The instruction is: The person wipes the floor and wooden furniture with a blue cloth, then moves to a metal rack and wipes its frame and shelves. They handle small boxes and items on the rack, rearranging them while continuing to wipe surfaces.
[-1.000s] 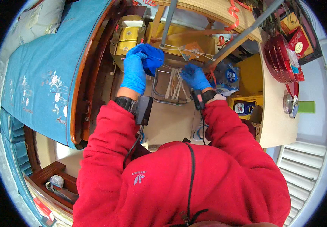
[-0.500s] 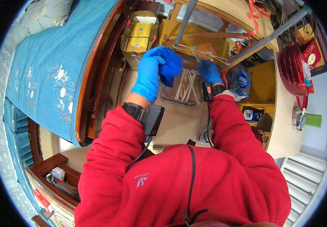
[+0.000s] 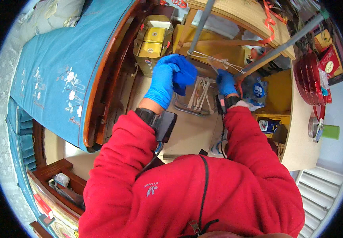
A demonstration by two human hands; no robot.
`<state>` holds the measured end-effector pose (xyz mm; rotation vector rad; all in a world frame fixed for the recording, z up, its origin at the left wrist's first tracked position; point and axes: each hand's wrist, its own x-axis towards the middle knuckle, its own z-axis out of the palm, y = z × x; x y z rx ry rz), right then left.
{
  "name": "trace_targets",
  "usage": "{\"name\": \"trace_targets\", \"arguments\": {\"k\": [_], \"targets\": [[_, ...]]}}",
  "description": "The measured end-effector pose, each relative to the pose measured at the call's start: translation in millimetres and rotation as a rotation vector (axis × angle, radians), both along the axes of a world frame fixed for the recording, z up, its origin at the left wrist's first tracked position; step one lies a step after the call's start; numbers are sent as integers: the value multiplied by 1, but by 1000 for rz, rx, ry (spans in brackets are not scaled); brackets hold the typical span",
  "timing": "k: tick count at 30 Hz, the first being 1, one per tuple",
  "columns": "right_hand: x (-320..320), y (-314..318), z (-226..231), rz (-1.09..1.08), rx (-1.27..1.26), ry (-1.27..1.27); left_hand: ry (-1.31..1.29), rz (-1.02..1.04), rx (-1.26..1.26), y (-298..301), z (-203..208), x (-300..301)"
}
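My left hand, in a blue glove, is closed around a bunched dark-blue cloth. My right hand, also gloved in blue, is beside the lower part of a slanting grey pole and some pale cords. Its fingers are curled together, and a thin item seems to stick out from them; I cannot make out what it is. Between and below the hands stands a low folding stool with metal tubes and pale straps. A second grey pole rises behind the cloth.
At left is a bed with a blue embroidered cover and wooden edge. A carton with yellow boxes stands beyond my left hand. A wooden tabletop overhangs the far side. Bottles in plastic wrap and a shelf unit are at right.
The whole view has shifted slightly, so everything sits a little further right and lower. Both hands keep nearly the same place relative to the stool and poles; the cloth stays in my left hand.
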<state>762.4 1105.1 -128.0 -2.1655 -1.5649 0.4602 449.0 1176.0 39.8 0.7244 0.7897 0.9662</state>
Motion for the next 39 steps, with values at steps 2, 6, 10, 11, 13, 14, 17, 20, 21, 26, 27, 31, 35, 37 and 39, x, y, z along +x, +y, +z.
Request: {"name": "trace_targets", "arguments": {"k": [2,6,10,11,13,14,17,20,21,26,27,31,35,37,39], "targets": [[-22,-24,11,-144,62,465,15,34,17,6,-1,-4],[-76,-57,41,-408,273,1191,-2,94,213,18,7,-24],[-109,-95,82,-151,303,1007,60,334,155,25,30,-46],[-115,-104,93,-104,304,973,3,298,194,24,37,-53],[-123,-112,115,-32,337,906,-37,267,249,17,55,-60],[-125,-114,126,-13,369,871,-36,273,271,10,64,-56],[-126,-114,155,33,377,845,130,166,579,-28,84,-24],[-136,-107,175,-63,407,1051,614,227,1474,-84,88,31],[-143,-105,181,-113,511,1063,737,93,1577,-107,85,38],[-137,-127,224,77,271,1134,647,114,1477,-62,80,32],[-136,-132,231,170,315,1170,731,225,1338,-49,76,25],[-124,-138,253,136,281,1113,453,268,688,-8,57,0],[-121,-123,255,169,430,1156,12,-117,107,-14,51,1],[-123,-116,252,99,461,1159,-319,-243,-79,-28,55,10],[-124,-112,248,66,485,1109,-431,-431,-163,-38,63,13]]}}
